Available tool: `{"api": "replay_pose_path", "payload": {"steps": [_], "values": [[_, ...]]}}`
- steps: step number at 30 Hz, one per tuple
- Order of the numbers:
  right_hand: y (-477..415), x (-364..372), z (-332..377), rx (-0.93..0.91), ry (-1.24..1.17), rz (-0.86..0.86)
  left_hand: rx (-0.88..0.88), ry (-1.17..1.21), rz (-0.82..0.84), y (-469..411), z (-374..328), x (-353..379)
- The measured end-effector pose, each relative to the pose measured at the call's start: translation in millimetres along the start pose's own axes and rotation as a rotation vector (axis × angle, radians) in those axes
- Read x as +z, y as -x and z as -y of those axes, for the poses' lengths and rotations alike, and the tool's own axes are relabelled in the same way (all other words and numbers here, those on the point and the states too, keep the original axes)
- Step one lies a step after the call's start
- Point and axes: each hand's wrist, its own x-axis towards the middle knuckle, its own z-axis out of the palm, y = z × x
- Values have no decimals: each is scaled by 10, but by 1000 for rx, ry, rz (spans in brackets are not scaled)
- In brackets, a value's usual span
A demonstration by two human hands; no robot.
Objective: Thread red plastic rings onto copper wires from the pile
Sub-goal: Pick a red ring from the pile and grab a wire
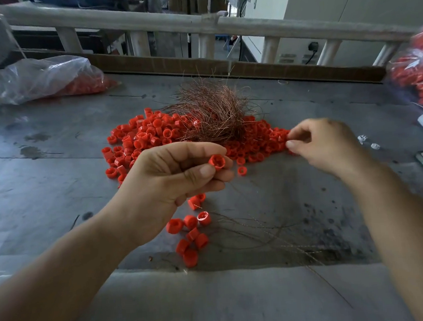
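Left grip: a bare hand pinches one ring between thumb and fingertips, raised above the surface, bore turned towards the camera.
Right grip: stretched to the right edge of the pile, thumb and forefinger drawn close among the rings there; whether they hold one cannot be told.
Pile: loose red rings spread across the middle of the surface, with the wires heaped in a copper tangle on its far side.
Strands: a few thin wires lie near the front edge, running off to the lower right.
Cluster: a handful of rings sits just below the left grip, beside the strands' near ends; they look strung, though no wire shows through them.
Bag: clear plastic, more red rings inside, far left.
Step in hand: seemingly gathering rings, one held ready and another sought.
Doing it well: keep the held ring's bore facing the incoming wire end and pinch only its outer wall, so the hole stays clear. Take a single strand near its tip; a long free end would probably bend and miss.
Risk: drawing from the tangle may drag out several wires and scatter rings.
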Motion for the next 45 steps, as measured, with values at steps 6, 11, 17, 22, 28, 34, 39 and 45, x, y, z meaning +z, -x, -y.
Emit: {"api": "replay_pose_path", "payload": {"steps": [6, 11, 17, 22, 28, 34, 39, 45], "values": [[-142, -31, -319, 212, 162, 173, 6, 14, 7, 19, -11, 9], [-130, 28, -280, 179, 163, 212, 5, 10, 9, 15, -20, 5], [-52, -121, -129, 82, -188, 269, -14, -32, -7, 9, -6, 7], [195, -182, 294, -44, -917, 447, -31, -79, -19, 4, 12, 8], [345, -60, 506, -114, -1093, 516, -44, -107, -30, -1, 6, 15], [381, -36, 531, -162, -1142, 492, -64, -92, -74, -5, 2, 29], [408, -46, 559, -220, -1136, 486, -73, -118, -90, -4, 7, 35], [447, -24, 584, -262, -1086, 477, -60, -137, -106, -2, -3, 36]]}}
